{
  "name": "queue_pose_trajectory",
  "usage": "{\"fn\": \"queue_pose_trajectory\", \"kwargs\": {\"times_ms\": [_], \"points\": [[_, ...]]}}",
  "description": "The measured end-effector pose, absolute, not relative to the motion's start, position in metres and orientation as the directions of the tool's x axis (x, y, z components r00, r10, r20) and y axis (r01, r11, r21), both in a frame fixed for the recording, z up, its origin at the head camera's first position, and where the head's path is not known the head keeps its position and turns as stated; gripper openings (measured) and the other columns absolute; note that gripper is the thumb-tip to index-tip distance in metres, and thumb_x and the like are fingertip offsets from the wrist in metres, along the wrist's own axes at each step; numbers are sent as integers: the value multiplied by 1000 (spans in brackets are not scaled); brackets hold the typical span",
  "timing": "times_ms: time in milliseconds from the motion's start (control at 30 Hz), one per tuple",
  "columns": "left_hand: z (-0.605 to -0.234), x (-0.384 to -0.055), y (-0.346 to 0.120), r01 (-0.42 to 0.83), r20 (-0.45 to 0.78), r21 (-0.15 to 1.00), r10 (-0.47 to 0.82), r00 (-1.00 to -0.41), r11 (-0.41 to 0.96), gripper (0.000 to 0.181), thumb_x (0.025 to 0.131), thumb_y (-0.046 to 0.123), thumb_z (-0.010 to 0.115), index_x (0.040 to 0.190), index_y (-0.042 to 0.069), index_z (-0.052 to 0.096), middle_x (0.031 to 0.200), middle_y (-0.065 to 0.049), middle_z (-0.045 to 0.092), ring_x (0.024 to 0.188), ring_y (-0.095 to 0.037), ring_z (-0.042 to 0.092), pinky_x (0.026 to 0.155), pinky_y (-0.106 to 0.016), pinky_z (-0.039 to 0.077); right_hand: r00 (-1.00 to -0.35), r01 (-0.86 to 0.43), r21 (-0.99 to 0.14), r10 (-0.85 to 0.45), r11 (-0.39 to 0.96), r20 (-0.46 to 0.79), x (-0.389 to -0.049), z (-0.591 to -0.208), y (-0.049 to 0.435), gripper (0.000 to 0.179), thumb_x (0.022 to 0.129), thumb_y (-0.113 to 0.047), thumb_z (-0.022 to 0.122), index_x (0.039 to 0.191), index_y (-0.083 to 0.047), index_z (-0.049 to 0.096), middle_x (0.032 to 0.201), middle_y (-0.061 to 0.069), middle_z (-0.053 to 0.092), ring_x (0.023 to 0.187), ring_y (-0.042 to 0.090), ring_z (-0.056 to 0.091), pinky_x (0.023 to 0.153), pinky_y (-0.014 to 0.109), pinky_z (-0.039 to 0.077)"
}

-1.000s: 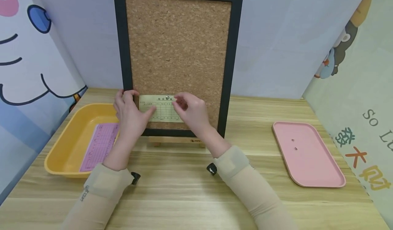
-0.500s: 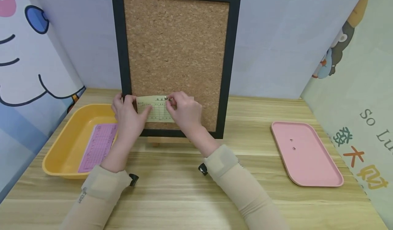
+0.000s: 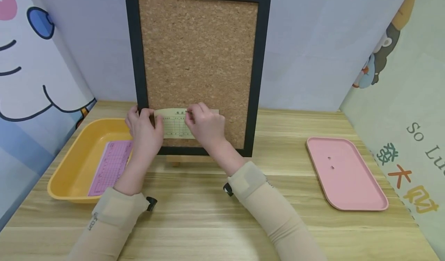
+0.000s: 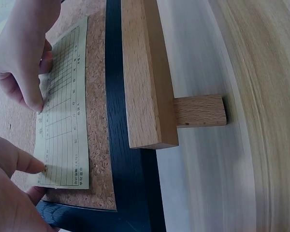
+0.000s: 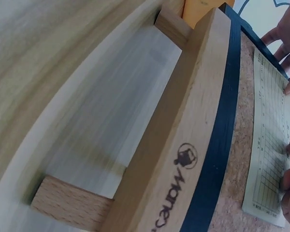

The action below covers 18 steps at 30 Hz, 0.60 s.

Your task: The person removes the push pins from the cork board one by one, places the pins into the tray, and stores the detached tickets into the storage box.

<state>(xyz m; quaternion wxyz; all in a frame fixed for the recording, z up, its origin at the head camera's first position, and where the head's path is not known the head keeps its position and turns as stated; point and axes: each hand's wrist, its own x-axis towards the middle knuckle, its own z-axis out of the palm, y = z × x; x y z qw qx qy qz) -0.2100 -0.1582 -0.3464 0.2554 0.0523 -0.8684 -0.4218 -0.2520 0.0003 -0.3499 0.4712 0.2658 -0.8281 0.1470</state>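
Note:
A framed cork board (image 3: 198,52) leans upright on a small wooden easel (image 4: 150,72). Low on its left side lies a pale yellow printed receipt slip (image 3: 174,127), roughly level. My left hand (image 3: 144,131) is at the slip's left end, thumb on the paper, fingers bent by the black frame. My right hand (image 3: 208,125) pinches a small metallic push pin at the slip's upper middle; the fingertips hide nearly all of it. Behind this hand the slip's right part is covered in the head view, but the right wrist view shows that end of the slip (image 5: 268,193).
At left stands a yellow basin (image 3: 74,176) holding purple printed slips (image 3: 112,164). A pink tray (image 3: 354,179) lies at right with two tiny pins (image 3: 332,167) on it. A pale cloth wall rises behind the board.
My right hand has moved slightly left and closed over the pin, which showed uncovered on the slip a second ago. My left thumb has drawn back towards the slip's left edge.

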Motion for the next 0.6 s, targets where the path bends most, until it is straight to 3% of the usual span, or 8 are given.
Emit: {"fn": "queue_pose_trajectory", "kwargs": {"times_ms": [600], "points": [[-345, -209, -158, 132, 402, 758, -299, -865, 638, 27, 94, 14, 55, 106, -10, 57, 139, -29, 25, 129, -40, 21, 105, -54, 23, -360, -578, 98, -361, 810, 860, -256, -349, -3, 7, 79, -10, 63, 73, -9, 67, 61, -1, 61, 39, 6, 43, 35, 20, 35]]}}
